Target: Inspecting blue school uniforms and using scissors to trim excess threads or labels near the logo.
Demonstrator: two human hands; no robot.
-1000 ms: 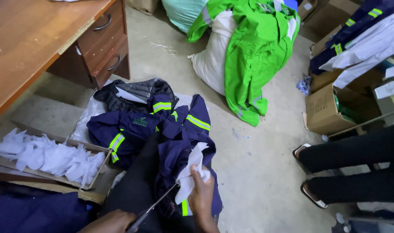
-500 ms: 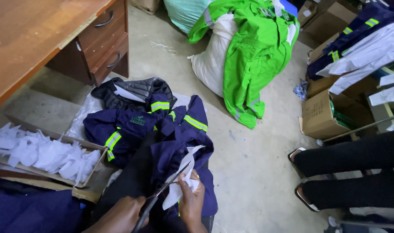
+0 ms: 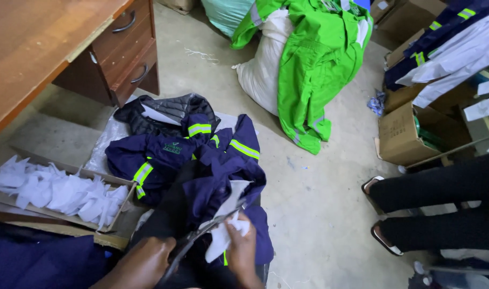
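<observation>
Scissors (image 3: 199, 241) are mid-cut here, so I'd call this the trimming step. The left hand (image 3: 142, 265), at the bottom edge of the floor view, is wrapped around the handles, blades angled up to the right and biting into a white fabric piece (image 3: 225, 225). The right hand (image 3: 243, 251) is closed on that same white piece, pinching it just beside the blades so it stays taut.

The white piece looks thin and floppy, kind of a long irregular strip with a pointed top end, lying over a navy work jacket (image 3: 217, 182) with yellow-green reflective bands. That jacket sits on a heap of the same navy garments on a clear plastic sheet (image 3: 108, 142) spread over the concrete floor (image 3: 319, 192).

My guess is the next bit needs the pinching fingers kept clear of the blade line, and the strip kept tight so the navy cloth under it doesn't get nicked.

Off to the left edge is a shallow cardboard tray (image 3: 124, 200) full of white offcuts (image 3: 57, 190). A wooden desk (image 3: 51, 48) fills the top left corner, a bright green jacket (image 3: 319, 64) is draped over a white sack (image 3: 260, 69) further back, and another person's legs (image 3: 442, 203) come in from the right.
</observation>
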